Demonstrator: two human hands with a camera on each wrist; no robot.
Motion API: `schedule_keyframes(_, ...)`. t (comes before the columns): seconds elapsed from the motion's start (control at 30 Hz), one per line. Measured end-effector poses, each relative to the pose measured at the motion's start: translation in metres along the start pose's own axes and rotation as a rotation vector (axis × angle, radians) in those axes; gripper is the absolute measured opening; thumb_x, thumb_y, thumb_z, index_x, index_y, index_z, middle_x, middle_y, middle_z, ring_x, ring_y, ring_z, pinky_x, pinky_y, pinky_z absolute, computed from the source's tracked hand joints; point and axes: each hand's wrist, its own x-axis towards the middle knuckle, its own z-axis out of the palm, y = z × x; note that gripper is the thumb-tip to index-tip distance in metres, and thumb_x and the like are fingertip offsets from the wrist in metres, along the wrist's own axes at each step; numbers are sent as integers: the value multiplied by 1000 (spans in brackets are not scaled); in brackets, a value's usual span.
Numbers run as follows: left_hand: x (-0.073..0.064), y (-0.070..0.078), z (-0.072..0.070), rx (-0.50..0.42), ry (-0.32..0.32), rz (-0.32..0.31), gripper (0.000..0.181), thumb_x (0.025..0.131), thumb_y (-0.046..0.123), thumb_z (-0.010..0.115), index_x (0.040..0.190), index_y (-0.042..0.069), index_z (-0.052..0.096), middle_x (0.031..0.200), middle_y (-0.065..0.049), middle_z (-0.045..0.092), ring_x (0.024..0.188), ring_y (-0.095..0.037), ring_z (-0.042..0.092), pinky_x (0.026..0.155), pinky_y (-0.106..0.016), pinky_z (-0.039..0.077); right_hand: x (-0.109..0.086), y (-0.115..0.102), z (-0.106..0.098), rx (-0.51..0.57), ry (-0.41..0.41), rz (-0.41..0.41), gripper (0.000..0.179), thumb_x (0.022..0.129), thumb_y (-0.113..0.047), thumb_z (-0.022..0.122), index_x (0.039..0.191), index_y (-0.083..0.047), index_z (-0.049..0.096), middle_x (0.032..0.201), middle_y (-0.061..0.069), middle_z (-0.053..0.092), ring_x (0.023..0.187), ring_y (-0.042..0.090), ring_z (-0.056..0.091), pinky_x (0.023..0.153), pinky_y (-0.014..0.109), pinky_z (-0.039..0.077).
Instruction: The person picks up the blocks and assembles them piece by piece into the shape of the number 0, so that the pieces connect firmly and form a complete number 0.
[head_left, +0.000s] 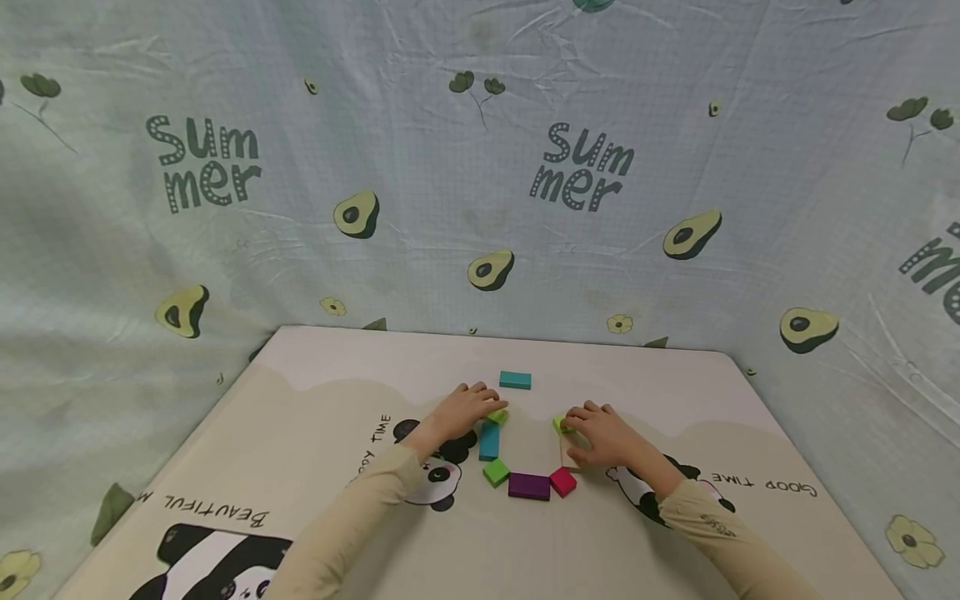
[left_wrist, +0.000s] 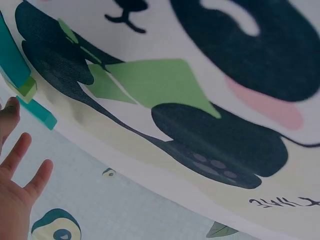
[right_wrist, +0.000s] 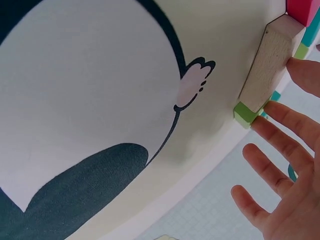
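In the head view, my left hand [head_left: 463, 410] reaches in from the left, a fingertip on a light green block [head_left: 499, 416] at the top of a blue block [head_left: 489, 442]. My right hand [head_left: 609, 437] is opposite, over a plain wooden block [head_left: 567, 452] with a light green block [head_left: 558, 425] at its far end. The right wrist view shows the thumb at the wooden block's side, two fingertips at the green block [right_wrist: 245, 115] and the other fingers spread. In the left wrist view, one finger meets the green block [left_wrist: 27, 91]; the left thumb is out of sight.
Closing the near side of the block outline are a green block [head_left: 496, 472], a purple block [head_left: 528, 487] and a red block [head_left: 562, 481]. A teal block [head_left: 515, 380] lies apart, farther back. The panda-printed table [head_left: 637, 550] meets an avocado-patterned curtain [head_left: 420, 275] behind.
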Motion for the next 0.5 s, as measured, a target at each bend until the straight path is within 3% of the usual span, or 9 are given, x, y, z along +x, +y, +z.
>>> schedule_keyframes(0.2,-6,2,-1,28,39,39,36,82,13,62,117,18,57,112,2,59,101,-16,52,78,-32,46,-1,2,3,8,25,-2,35,79,-33,63,106,-12,60,108,3,58,94,21,47,76,45,39)
schedule_keyframes(0.37,-11,4,1,-10,85,62,31,82,18,62,113,17,59,109,2,60,97,-16,53,74,-31,47,0,3,6,10,27,-1,35,79,-34,62,106,-12,60,108,4,58,94,21,47,76,44,39)
schedule_keyframes(0.5,-15,5,1,-26,82,52,32,82,24,63,112,16,59,109,1,60,97,-16,53,73,-32,46,0,2,6,6,19,7,34,79,-34,62,105,-13,61,108,3,58,94,20,47,76,43,39)
